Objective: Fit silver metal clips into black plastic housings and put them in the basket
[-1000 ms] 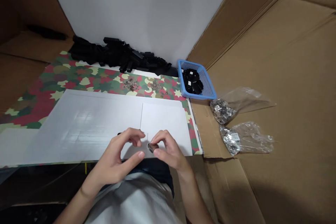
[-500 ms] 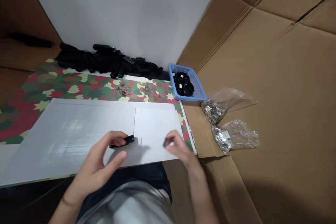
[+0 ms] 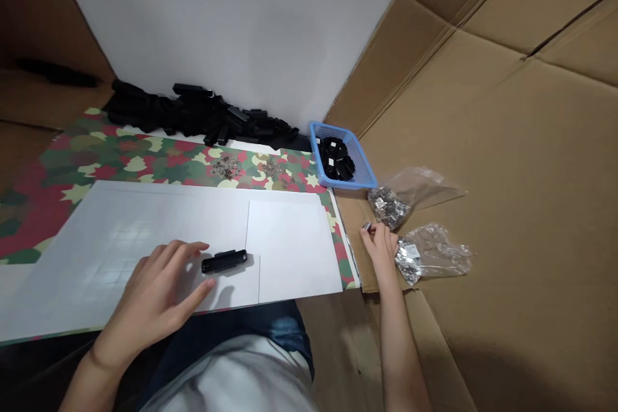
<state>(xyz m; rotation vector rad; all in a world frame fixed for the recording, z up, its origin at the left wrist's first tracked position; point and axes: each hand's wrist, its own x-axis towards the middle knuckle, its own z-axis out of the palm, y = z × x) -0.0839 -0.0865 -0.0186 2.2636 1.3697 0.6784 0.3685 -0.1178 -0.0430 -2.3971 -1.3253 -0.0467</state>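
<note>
A black oblong plastic part (image 3: 224,261) lies on the white board (image 3: 145,232) near its front edge. Just left of it, my left hand (image 3: 157,283) hovers with thumb and fingers spread, apart from the part. My right hand (image 3: 381,246) is over the cardboard ledge to the right, beside two clear bags of small metal pieces. Its fingers are closed on a small grey metal piece (image 3: 367,226), whose exact shape I cannot make out. The upper bag (image 3: 390,207) is just beyond the fingers; the lower bag (image 3: 410,261) lies by the wrist.
A blue basket (image 3: 369,174) with black parts stands at the back right. Black parts (image 3: 193,109) are heaped along the wall. Two small piles of metal bits (image 3: 226,168) rest on the camouflage-patterned cloth (image 3: 140,164). A cardboard wall (image 3: 506,174) rises on the right.
My right hand has moved right, from above the white board to the bags. My left hand has let go of the black part and drawn back left; the part stays on the board.
</note>
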